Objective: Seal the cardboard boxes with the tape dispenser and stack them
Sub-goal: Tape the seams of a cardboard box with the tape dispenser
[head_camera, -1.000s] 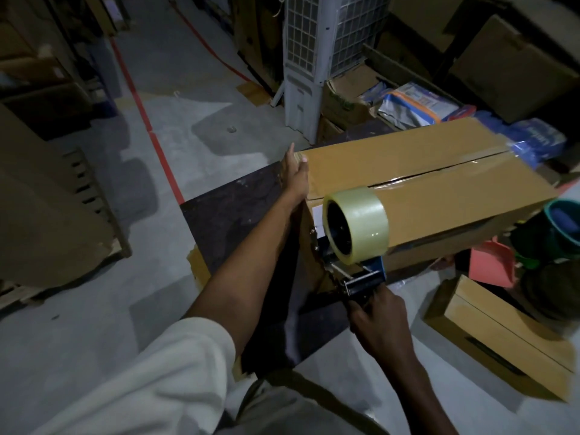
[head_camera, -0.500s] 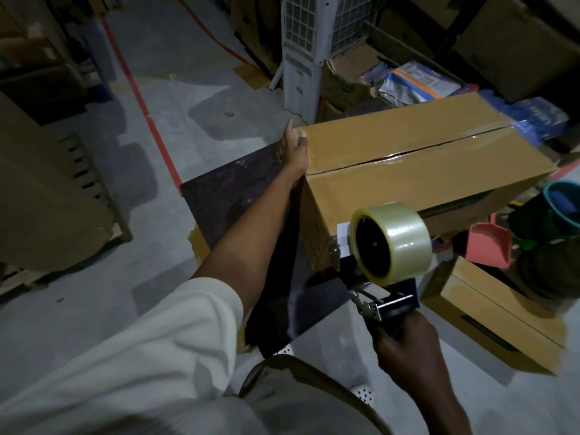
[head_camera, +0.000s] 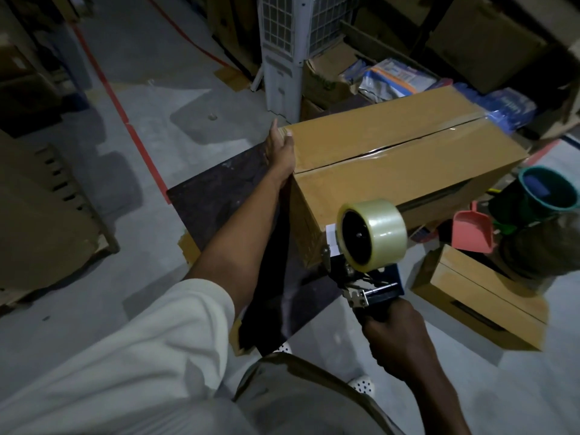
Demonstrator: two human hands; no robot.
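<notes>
Box sits on a dark board, tape shining along its seam. Left hand, fingers straight, braces the corner; right hand grips the dispenser low at the near end. Best tilt it sharply into that end for a clean cut.

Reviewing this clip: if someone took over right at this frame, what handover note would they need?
Left grip: open, fingers flat against the big cardboard box at its near-left top corner, steadying it.
Right grip: wrapped round the handle of the tape dispenser, whose front sits low against the box's near end face.
Done: glossy tape runs along the top seam.
Unclear: whether the tape is cut yet.
Left: free the dispenser, then stack. A smaller box lies on the floor to the right; I cannot tell whether it is sealed.
</notes>
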